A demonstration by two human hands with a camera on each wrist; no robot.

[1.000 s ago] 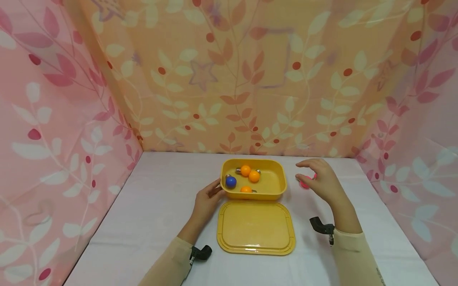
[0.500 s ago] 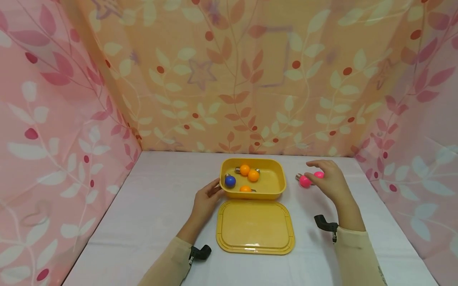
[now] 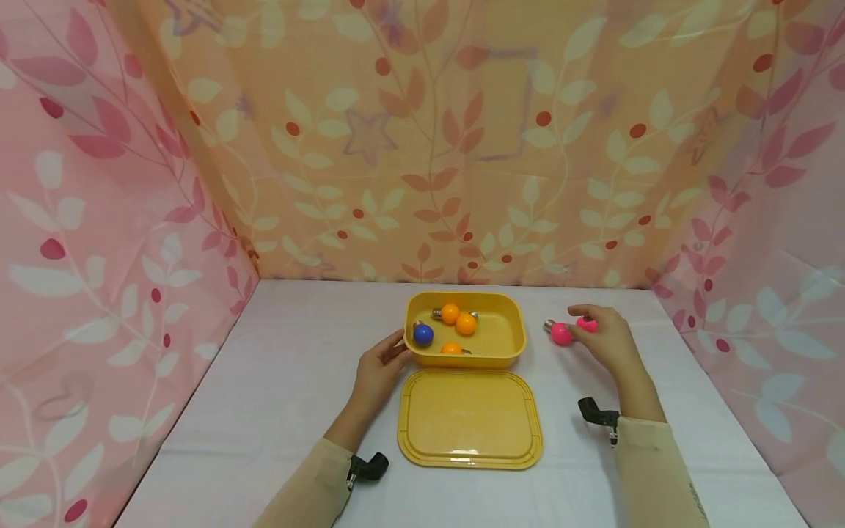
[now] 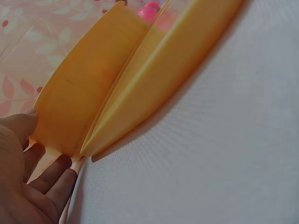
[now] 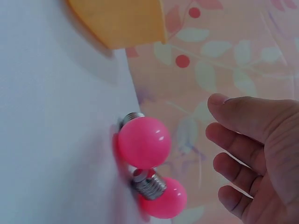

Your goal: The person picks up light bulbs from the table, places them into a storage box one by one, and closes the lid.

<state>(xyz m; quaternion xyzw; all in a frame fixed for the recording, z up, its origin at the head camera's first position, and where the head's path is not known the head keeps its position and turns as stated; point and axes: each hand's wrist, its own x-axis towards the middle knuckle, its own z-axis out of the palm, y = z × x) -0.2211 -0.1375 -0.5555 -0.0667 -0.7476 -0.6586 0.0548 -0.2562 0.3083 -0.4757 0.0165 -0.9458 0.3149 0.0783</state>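
Observation:
My left hand [image 3: 378,372] rests its fingertips against the outer left wall of a yellow plastic box [image 3: 469,361]. In the left wrist view the thumb lies near the box's rim, with the other fingers [image 4: 52,175] lower on the wall. Inside the box lie a blue light bulb [image 3: 423,335] and three orange light bulbs [image 3: 466,324]. To the right, two pink light bulbs [image 5: 144,142] lie close together on the table. My right hand [image 3: 609,342] hovers over them, thumb and fingers spread apart, holding nothing; it partly hides the farther pink bulb [image 3: 586,324].
A yellow lid [image 3: 470,419] lies flat directly in front of the box. The white-covered table [image 3: 264,411] is enclosed by a patterned cloth at the back [image 3: 317,198] and pink floral cloths on both sides.
My right hand has moved right, from over the nearer pink bulb to the farther one, and lowered with its thumb and fingers coming nearer together. My left hand stays at the box.

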